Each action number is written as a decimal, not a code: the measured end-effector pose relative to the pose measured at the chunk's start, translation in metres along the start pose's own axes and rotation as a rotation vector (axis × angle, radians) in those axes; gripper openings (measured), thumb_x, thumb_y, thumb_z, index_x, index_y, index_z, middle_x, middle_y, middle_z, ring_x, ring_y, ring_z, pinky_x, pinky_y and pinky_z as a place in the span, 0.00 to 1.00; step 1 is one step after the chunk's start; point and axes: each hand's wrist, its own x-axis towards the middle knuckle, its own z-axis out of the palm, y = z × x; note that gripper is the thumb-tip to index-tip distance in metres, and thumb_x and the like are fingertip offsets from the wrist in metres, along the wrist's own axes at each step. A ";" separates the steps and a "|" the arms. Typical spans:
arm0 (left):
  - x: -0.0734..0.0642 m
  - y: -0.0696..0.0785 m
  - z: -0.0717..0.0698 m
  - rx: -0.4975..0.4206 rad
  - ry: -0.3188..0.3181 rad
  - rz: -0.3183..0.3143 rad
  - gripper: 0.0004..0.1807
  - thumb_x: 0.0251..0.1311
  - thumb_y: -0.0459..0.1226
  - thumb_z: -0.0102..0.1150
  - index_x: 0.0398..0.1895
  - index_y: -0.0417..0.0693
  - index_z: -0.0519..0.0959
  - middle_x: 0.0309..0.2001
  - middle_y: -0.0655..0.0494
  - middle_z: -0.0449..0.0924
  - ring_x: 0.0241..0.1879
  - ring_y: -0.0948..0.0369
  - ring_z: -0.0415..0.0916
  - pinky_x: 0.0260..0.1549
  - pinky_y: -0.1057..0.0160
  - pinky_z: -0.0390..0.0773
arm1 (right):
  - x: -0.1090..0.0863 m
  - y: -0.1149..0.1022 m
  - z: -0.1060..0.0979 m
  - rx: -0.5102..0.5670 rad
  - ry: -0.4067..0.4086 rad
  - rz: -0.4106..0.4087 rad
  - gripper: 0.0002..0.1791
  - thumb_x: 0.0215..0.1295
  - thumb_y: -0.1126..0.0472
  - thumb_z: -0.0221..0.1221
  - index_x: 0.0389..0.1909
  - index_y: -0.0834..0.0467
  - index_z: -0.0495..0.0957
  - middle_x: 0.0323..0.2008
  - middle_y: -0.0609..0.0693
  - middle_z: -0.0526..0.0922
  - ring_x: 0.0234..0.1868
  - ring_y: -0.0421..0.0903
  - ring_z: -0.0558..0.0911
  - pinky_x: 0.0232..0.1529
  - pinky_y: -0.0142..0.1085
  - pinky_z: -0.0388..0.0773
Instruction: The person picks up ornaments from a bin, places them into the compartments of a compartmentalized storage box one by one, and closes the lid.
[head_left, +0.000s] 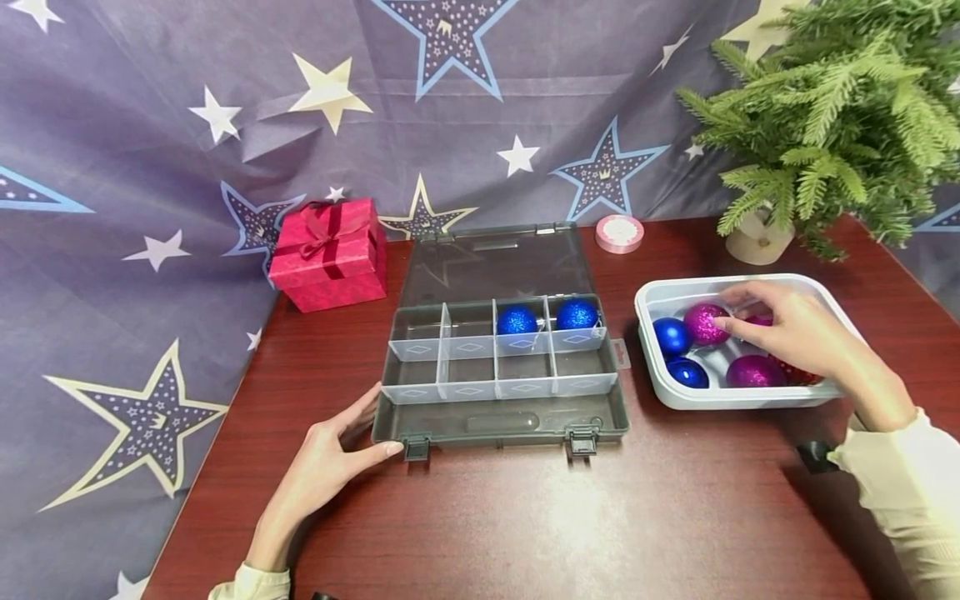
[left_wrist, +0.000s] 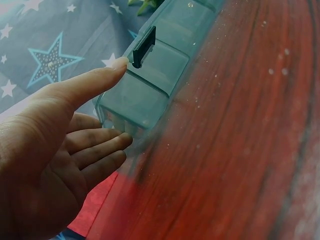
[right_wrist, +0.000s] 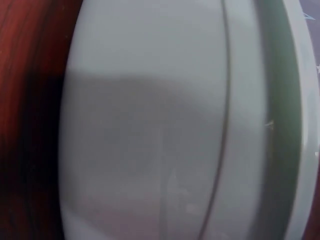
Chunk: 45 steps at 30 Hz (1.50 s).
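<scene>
Presently, right hand pinches the glittery magenta ball inside the white tub; left hand, fingers straight, touches the near-left corner of the divided case. Case lies left of the ball, long axis running left-right.

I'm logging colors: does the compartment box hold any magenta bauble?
No, the compartment box holds just two baubles, both glittery blue, in its back row.

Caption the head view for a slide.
The right hand touches a glittery purple ball in a white tub while the left hand touches a divided box holding two blue balls.
</scene>
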 end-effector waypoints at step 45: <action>0.000 -0.002 -0.001 0.001 0.004 0.026 0.46 0.57 0.42 0.79 0.78 0.51 0.67 0.61 0.52 0.82 0.62 0.56 0.78 0.58 0.76 0.71 | 0.002 -0.003 0.012 -0.176 -0.037 -0.030 0.26 0.56 0.64 0.75 0.55 0.67 0.79 0.40 0.63 0.85 0.43 0.63 0.84 0.44 0.59 0.76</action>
